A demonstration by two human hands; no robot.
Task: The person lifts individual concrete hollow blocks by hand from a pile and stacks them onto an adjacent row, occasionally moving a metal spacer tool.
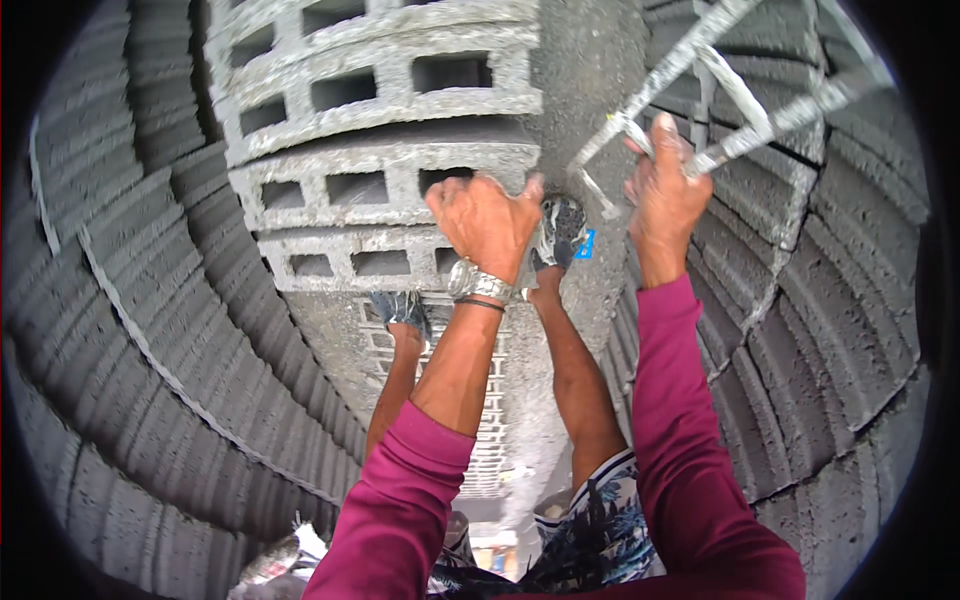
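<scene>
My left hand (487,222), with a metal watch (478,282) at its wrist, grips the right end of a grey hollow concrete block (390,215). Its fingers curl at the rightmost hole and the thumb lies against the block's end; the fingertips are partly hidden. Out to the right, my right hand (668,195) is closed around a bar of a cement-caked metal frame (830,100). The frame tilts up and away, and its far part runs out at the top right. Between the gripped block and the one beyond it shows a dark gap.
More hollow blocks (380,240) lie in a row nearer my feet and farther ahead. Tall stacks of ridged grey blocks rise on the left (200,330) and right (800,340). My shod right foot (562,235) stands by a small blue piece (586,244) on the gritty ground.
</scene>
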